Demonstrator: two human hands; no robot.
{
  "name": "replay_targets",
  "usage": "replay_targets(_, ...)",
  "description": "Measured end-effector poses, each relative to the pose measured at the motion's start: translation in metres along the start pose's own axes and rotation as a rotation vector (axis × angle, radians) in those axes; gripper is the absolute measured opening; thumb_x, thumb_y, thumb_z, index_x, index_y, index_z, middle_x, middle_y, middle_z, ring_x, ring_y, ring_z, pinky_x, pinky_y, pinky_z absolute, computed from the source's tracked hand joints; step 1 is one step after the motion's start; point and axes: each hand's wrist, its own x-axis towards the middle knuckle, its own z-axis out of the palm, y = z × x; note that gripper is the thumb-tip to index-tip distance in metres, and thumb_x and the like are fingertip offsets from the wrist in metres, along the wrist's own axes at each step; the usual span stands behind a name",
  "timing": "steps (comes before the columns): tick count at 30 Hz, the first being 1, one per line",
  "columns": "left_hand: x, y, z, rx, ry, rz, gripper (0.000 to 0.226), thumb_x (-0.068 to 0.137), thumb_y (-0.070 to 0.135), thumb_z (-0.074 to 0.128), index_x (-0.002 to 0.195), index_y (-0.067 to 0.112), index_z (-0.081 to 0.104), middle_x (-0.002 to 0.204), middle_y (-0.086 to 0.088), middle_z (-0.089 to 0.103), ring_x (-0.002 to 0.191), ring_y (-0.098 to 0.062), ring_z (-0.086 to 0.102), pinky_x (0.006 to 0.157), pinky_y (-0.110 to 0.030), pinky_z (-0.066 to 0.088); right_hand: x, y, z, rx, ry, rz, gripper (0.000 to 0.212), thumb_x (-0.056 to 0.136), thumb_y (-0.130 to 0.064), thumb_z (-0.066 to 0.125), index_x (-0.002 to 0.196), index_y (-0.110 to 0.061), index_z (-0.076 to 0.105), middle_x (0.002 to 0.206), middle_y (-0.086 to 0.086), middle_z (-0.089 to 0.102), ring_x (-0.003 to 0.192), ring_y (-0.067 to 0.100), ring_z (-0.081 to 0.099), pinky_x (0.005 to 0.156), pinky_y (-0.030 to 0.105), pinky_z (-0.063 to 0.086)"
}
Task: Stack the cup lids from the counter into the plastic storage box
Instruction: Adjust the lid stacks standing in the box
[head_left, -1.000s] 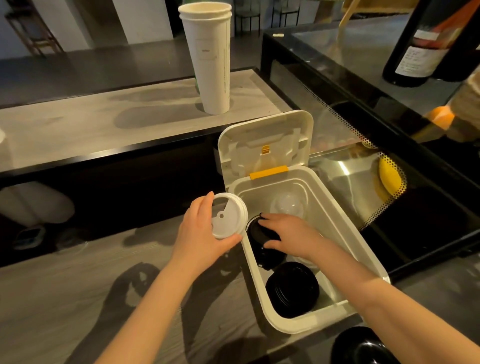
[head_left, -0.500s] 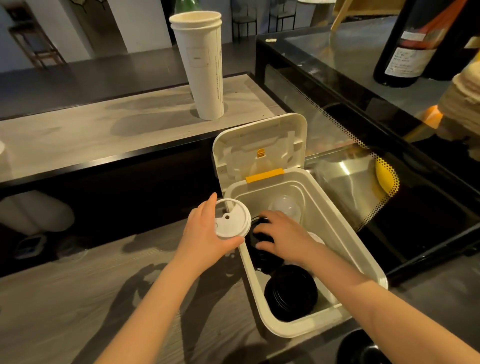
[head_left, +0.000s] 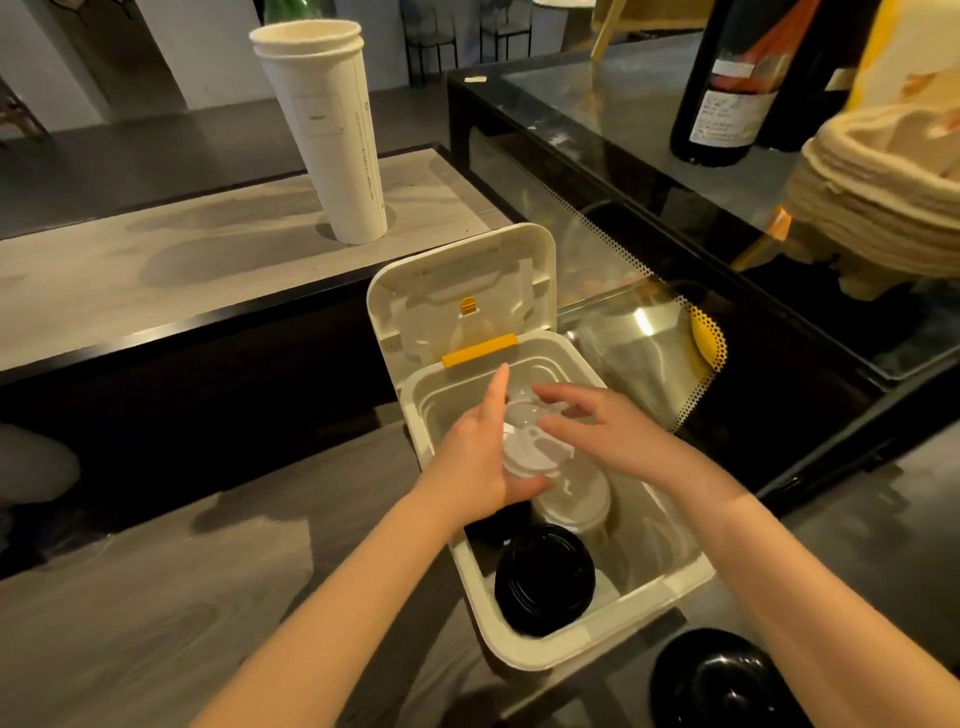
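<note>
One white lid (head_left: 537, 454) clasped in left hand (head_left: 480, 460) grip over storage box (head_left: 597, 633); right hand (head_left: 610, 434) released beside it; two black lids (head_left: 544, 577) inside

Two bare forearms, left forearm (head_left: 332, 597) on the left side of the storage box (head_left: 540, 659), right forearm (head_left: 779, 561) on its right side, slim wrists, bare left hand (head_left: 478, 457) and bare right hand (head_left: 613, 436) above the box, long thin fingers
</note>
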Motion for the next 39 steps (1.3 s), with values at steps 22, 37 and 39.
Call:
replay_targets(22,0.006,-0.011,0.017,0.529,-0.168,0.13,0.083,0.075,0.063,0.061,0.14,0.018,0.037,0.143,-0.003,0.038,0.129,-0.022,0.035,0.103,-0.036,0.035,-0.02,0.04,0.012,-0.531,-0.111,0.036,0.058,0.091,-0.026,0.059,0.144,-0.023,0.035,0.149,-0.003,0.037,0.134,0.015,0.036,0.108,0.024,0.026)
replay_targets(37,0.011,-0.006,0.024,0.814,-0.449,-0.059,0.103,0.07,0.073,0.059,0.146,0.013,0.024,0.154,-0.007,0.021,0.141,-0.024,0.02,0.11,-0.046,0.024,-0.005,0.039,0.033,-0.737,-0.252,0.179,0.073,0.088,-0.034,0.061,0.149,-0.033,0.02,0.156,-0.003,0.018,0.141,0.02,0.023,0.108,0.039,0.033)
replay_targets(39,0.004,-0.008,0.018,0.775,-0.357,-0.009,0.096,0.07,0.071,0.06,0.141,0.012,0.034,0.149,-0.006,0.031,0.137,-0.023,0.028,0.107,-0.044,0.026,-0.008,0.036,0.033,-0.688,-0.195,0.164,0.071,0.089,-0.036,0.058,0.148,-0.032,0.019,0.155,-0.003,0.022,0.14,0.019,0.024,0.108,0.039,0.034)
